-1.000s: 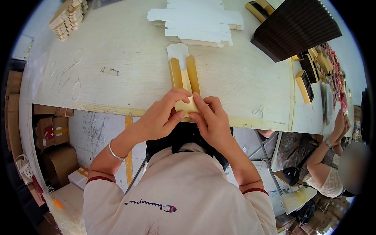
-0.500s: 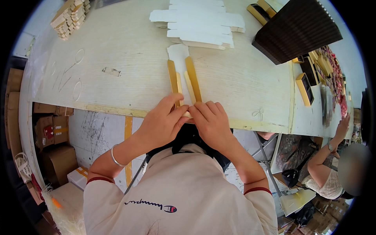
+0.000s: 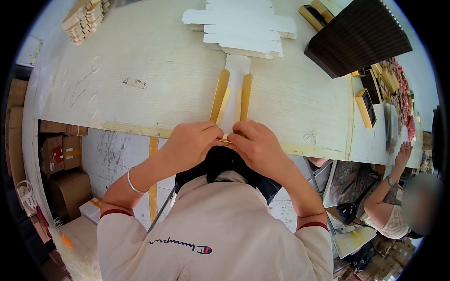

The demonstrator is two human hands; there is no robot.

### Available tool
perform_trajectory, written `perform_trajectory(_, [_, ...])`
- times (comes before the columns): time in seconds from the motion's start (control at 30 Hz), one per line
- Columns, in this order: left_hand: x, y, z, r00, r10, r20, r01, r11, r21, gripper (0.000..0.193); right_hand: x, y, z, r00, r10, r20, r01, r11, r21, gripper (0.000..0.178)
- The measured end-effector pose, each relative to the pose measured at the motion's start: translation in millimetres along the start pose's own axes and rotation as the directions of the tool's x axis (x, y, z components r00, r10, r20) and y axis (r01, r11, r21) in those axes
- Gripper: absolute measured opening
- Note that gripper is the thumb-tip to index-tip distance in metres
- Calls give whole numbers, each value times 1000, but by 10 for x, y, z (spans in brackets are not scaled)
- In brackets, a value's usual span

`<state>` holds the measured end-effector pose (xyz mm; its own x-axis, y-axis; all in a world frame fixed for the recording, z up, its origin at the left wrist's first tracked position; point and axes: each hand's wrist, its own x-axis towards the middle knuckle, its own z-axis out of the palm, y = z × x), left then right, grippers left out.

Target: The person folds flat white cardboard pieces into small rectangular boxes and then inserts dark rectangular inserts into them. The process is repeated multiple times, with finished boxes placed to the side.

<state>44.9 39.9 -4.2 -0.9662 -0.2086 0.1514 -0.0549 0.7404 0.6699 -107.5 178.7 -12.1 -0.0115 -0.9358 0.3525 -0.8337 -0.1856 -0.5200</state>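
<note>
A partly folded cardboard box [image 3: 229, 108], white inside and gold outside, lies on the table with its near end at the front edge. Both long sides stand up, and a white flap extends flat at the far end. My left hand [image 3: 194, 140] pinches the near left corner, its fingers closed on the card. At the near right corner, my right hand [image 3: 255, 140] grips the same end panel with bent fingers. The fingertips of both hands nearly meet there and hide part of the fold.
Flat white box blanks [image 3: 241, 28] lie stacked beyond the box. A tall stack of dark trays [image 3: 358, 40] leans at the far right, near finished gold boxes [image 3: 365, 108]. Folded card pieces [image 3: 84, 21] are piled far left. A co-worker's arm [image 3: 386, 187] reaches in at right.
The box has turned slightly, its far end swinging right, and its sides stand more nearly parallel. My hands have shifted a little apart at the near corners.
</note>
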Motion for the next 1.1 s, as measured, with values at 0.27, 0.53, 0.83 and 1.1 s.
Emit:
perform_trajectory(0.27, [50, -29, -121, 995, 10, 101, -12, 1000, 25, 10, -12, -78, -8, 990, 98, 102, -95, 995, -34, 22])
perform_trajectory(0.53, [74, 46, -110, 992, 124, 19, -125, 984, 124, 27, -40, 35, -26, 999, -25, -36, 23, 999, -47, 24])
perform_trajectory(0.83, [48, 29, -155, 983, 163, 88, -182, 942, 283, 31, -67, -138, 169, 990, 144, -8, -144, 980, -140, 20])
perform_trajectory(1.1, [42, -202, -420, 981, 137, 138, -183, 895, 406, 12, -113, 49, -565, 979, 204, 21, -192, 947, -259, 41])
